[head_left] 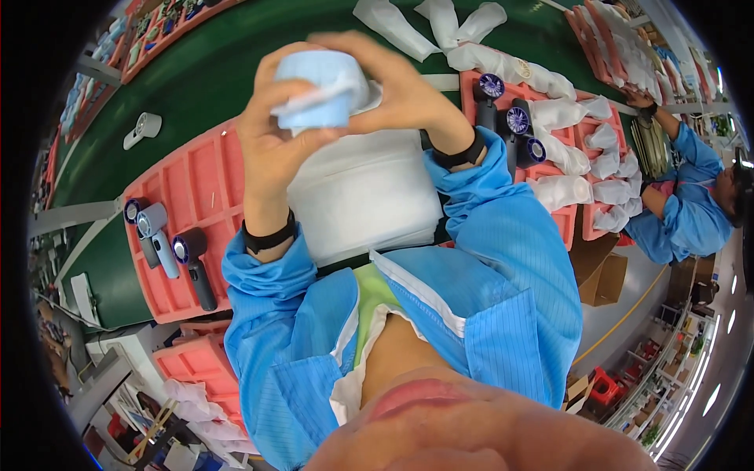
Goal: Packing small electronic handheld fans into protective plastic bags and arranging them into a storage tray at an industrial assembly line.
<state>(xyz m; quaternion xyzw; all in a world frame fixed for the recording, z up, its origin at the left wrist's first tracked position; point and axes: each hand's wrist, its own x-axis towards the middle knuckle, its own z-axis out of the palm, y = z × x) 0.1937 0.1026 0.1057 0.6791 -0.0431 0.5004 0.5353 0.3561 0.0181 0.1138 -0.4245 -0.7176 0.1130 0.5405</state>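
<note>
Both of my hands are raised over the green table, gripping a light blue handheld fan (318,71) from either side. Its round head shows, slightly smeared by motion; the handle cannot be made out. Thin white wrapping (336,93) lies against it. My left hand (267,137) has its fingers curled around the left and near side. My right hand (397,86) arches over the right side, thumb underneath. Below them, close to my chest, lies a stack of white translucent bags (365,200).
Left of me, a pink divided tray (200,177) holds several fans (202,275); a white fan (144,128) lies beyond. On the right, pink trays (567,220) bear dark fans (485,110) and white-wrapped pieces (561,114). White bags (393,27) lie ahead. A co-worker (679,212) works at right.
</note>
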